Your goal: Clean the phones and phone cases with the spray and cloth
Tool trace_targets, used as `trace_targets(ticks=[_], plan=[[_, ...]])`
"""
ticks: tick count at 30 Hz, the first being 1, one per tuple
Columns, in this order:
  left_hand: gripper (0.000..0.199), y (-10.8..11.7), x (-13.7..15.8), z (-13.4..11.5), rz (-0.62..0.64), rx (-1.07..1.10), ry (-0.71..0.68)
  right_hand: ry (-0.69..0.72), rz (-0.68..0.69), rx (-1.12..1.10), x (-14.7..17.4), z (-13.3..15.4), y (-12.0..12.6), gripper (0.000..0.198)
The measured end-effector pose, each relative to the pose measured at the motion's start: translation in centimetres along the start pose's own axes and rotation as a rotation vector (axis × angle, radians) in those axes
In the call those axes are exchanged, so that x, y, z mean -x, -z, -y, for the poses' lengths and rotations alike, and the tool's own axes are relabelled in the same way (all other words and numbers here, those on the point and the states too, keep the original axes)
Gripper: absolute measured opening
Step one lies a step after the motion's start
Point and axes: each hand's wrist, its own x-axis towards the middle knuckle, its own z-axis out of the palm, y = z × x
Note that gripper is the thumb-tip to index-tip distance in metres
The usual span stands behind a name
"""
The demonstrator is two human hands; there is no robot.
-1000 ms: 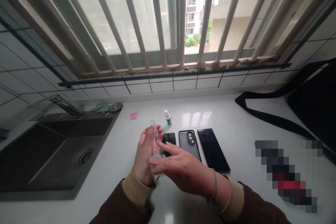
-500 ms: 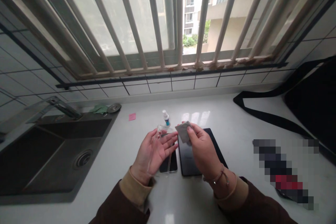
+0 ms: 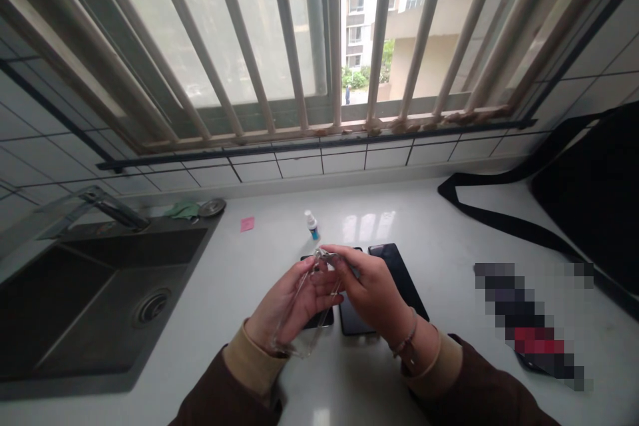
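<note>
My left hand [image 3: 294,299] holds a clear phone case [image 3: 303,316] from behind and along its edge, the fingers showing through it. At the case's top end, my right hand [image 3: 367,283] presses a small grey cloth [image 3: 327,255], mostly hidden by the fingers. Below the hands a dark phone [image 3: 324,321] lies on the counter, largely covered. Beside it, partly beneath my right hand, rests a black tablet [image 3: 402,279]. A small white spray bottle [image 3: 312,226] with a blue label stands just beyond the case.
A dark sink [image 3: 100,306] with a faucet [image 3: 117,210] takes up the left. A pink note [image 3: 247,223] lies on the white counter [image 3: 279,213]. To the right are a black bag [image 3: 589,180] with its strap and a pixelated object [image 3: 532,326]. A barred window rises behind.
My right hand has moved the grey cloth left and down onto the top end of the clear case. The fingers of my left hand have curled in around the case.
</note>
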Motion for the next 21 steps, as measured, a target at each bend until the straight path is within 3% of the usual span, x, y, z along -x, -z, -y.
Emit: trace_targets(ticks=[4,9,15,21], plan=[[0.028,0.0,-0.1,-0.5,-0.027,0.042,-0.011,-0.028,0.019,0.048,-0.3,-0.2,0.0,0.030],[0.018,0.3,-0.4,-0.2,-0.161,-0.089,-0.026,-0.146,0.013,0.006,-0.3,-0.8,-0.2,0.030],[0.018,0.8,-1.2,0.5,-0.284,-0.123,-0.244,-0.213,-0.029,-0.088,-0.3,-1.7,-0.5,0.032],[0.024,1.4,-1.6,0.4,-0.356,-0.071,-0.359,-0.325,-0.018,-0.390,-0.1,-2.6,-1.4,0.040]])
